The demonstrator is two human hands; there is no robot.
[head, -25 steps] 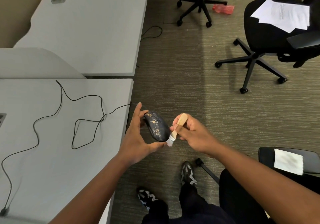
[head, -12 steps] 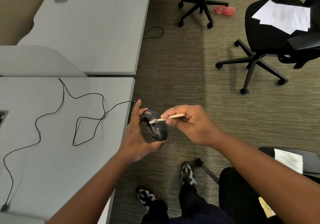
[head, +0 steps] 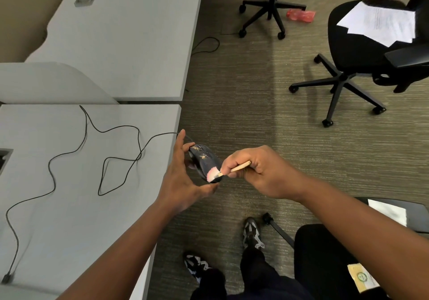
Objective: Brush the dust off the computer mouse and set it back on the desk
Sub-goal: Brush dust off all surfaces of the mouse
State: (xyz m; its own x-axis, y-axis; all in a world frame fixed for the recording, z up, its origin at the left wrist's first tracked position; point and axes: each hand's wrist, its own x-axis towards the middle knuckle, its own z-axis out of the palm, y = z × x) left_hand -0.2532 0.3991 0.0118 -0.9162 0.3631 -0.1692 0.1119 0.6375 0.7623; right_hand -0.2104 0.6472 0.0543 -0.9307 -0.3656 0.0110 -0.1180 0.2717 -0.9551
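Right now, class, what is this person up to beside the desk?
A person is cleaning a computer mouse. The left hand holds it in the air just off the edge of the desk, and the right hand grips a small brush, bristles on the mouse's near end. Tan dust shows on its far end. Its cable trails across the desk.

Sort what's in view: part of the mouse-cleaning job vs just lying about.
Job: dusty black wired computer mouse in left hand; small wooden-handled brush in right hand; grey desk.

Lying about: black office chair, white papers, red plastic bottle.
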